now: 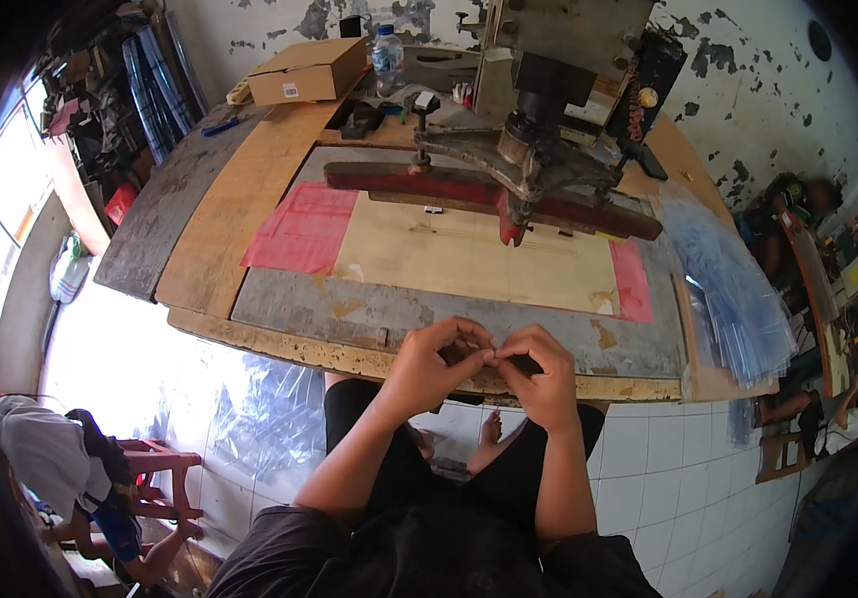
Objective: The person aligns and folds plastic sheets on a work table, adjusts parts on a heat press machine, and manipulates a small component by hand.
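My left hand (pixel 432 364) and my right hand (pixel 540 375) meet over the front edge of the work table (pixel 289 351), fingertips pinched together. Whatever lies between the fingertips is too small to make out. Beyond them a cream sheet (pixel 469 254) lies on the grey metal plate (pixel 429 307), with pink-red sheet pieces (pixel 299 227) at its two ends. Above the sheet hangs the press head (pixel 518 164), with a dark red bar (pixel 399 183) across it. A small dark clip-like piece (pixel 434 209) rests near the sheet's back edge.
Clear plastic sheets (pixel 733 289) are stacked at the table's right. A cardboard box (pixel 309 72) and a water bottle (pixel 387 55) stand at the back left, near a blue tool (pixel 219 127). More plastic (pixel 269 414) lies on the floor at left. Other people sit at both sides.
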The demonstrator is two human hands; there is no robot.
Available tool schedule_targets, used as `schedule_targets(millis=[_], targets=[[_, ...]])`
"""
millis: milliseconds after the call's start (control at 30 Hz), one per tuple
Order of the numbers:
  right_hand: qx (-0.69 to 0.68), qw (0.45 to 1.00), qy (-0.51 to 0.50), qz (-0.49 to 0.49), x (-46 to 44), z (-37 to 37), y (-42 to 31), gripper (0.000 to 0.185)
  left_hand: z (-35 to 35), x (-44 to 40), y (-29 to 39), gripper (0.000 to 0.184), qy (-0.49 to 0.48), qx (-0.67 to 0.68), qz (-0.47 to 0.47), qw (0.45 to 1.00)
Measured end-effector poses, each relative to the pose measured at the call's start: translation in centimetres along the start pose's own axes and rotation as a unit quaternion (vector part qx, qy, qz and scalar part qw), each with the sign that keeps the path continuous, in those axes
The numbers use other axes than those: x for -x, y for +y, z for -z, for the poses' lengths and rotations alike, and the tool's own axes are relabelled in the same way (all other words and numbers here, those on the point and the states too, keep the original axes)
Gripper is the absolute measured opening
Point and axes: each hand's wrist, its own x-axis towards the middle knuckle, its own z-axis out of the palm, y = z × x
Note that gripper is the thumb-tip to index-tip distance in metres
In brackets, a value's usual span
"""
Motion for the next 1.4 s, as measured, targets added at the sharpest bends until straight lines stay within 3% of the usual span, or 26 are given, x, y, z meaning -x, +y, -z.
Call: schedule_targets(millis=[267, 367, 433, 467, 500, 567, 700, 767, 800, 833, 900, 967, 1033, 1067, 1100, 1133, 1167, 1200, 1233, 1267, 1300, 1333, 1400], targets=[[0.012, 1.0, -0.001, -0.013, -0.2, -0.3, -0.7, 0.021, 0.2, 0.0, 0.6, 0.017, -0.01, -0.022, 0.021, 0.999], [0.018, 1.0, 0.003, -0.01, -0.1, -0.4, -0.7, 0.019, 0.2, 0.0, 0.7, 0.012, -0.026, -0.058, -0.028, 0.998], [0.028, 0.999, 0.018, -0.009, 0.0, -0.3, -0.6, 0.017, -0.2, -0.1, 0.3, 0.013, 0.034, -0.041, -0.106, 0.993], [0.026, 0.999, 0.022, -0.008, 0.1, -0.3, -0.6, 0.016, -0.2, -0.4, -0.4, 0.014, 0.057, -0.076, -0.188, 0.977], [0.025, 0.999, 0.026, -0.008, 0.3, -0.4, -0.6, 0.015, -0.2, -0.3, -0.4, 0.014, 0.043, -0.068, -0.192, 0.978], [0.048, 0.998, 0.042, -0.004, 0.4, -0.2, -0.4, 0.014, -0.3, 0.6, -0.2, 0.012, 0.082, -0.049, -0.129, 0.987], [0.073, 0.997, 0.022, -0.011, 1.1, 1.8, -0.2, 0.018, 2.2, 4.1, 0.5, 0.01, 0.073, -0.062, -0.123, 0.988], [0.206, 0.975, 0.038, 0.068, 1.9, 5.1, 0.3, 0.019, 5.5, 7.4, 0.2, 0.018, 0.027, -0.059, -0.09, 0.994], [0.234, 0.969, 0.062, 0.042, 2.6, 7.0, 0.5, 0.019, 7.7, 9.0, 0.1, 0.021, -0.014, -0.025, -0.02, 0.999], [0.279, 0.955, 0.096, 0.027, 3.3, 9.2, 1.3, 0.019, 10.4, 10.7, -1.7, 0.022, -0.042, -0.052, -0.023, 0.998], [0.374, 0.913, 0.161, -0.008, 4.4, 14.0, 2.9, 0.02, 16.0, 14.2, -3.9, 0.03, -0.066, -0.001, 0.105, 0.992], [0.429, 0.873, 0.224, -0.054, 5.2, 19.4, 4.7, 0.024, 20.8, 17.4, -6.6, 0.021, -0.019, 0.025, 0.175, 0.984], [0.484, 0.827, 0.275, -0.079, 6.4, 24.9, 7.0, 0.03, 25.0, 20.4, -10.3, 0.014, 0.076, -0.083, 0.215, 0.97], [0.532, 0.789, 0.295, -0.079, 6.7, 27.2, 7.6, 0.034, 26.9, 21.9, -12.4, 0.02, 0.113, -0.136, 0.244, 0.953], [0.534, 0.787, 0.298, -0.079, 7.0, 29.2, 8.1, 0.034, 28.5, 23.7, -14.9, 0.029, 0.15, -0.19, 0.272, 0.931], [0.578, 0.752, 0.303, -0.093, 7.0, 30.9, 8.4, 0.039, 29.3, 26.4, -18.4, 0.04, 0.177, -0.434, 0.335, 0.817], [0.619, 0.715, 0.307, -0.106, 7.0, 32.7, 9.0, 0.043, 30.5, 29.0, -22.5, 0.049, 0.18, -0.544, 0.365, 0.734], [0.619, 0.713, 0.311, -0.108, 7.0, 34.5, 10.0, 0.043, 31.6, 31.5, -26.4, 0.059, 0.179, -0.636, 0.4, 0.635], [0.615, 0.721, 0.287, -0.139, 7.1, 36.2, 11.4, 0.047, 33.2, 32.5, -28.8, 0.066, 0.164, -0.626, 0.429, 0.63], [0.61, 0.728, 0.263, -0.169, 7.0, 37.6, 12.5, 0.051, 33.8, 32.2, -29.1, 0.067, 0.161, -0.494, 0.404, 0.752], [0.611, 0.725, 0.268, -0.17, 6.6, 38.6, 13.3, 0.051, 33.5, 31.6, -29.5, 0.054, 0.144, -0.41, 0.323, 0.841], [0.59, 0.74, 0.237, -0.22, 6.0, 39.5, 14.0, 0.052, 32.9, 31.1, -30.1, 0.054, 0.144, -0.409, 0.32, 0.842], [0.567, 0.752, 0.205, -0.266, 5.1, 40.2, 14.9, 0.053, 29.4, 27.9, -28.6, 0.022, 0.139, -0.492, 0.193, 0.838]])
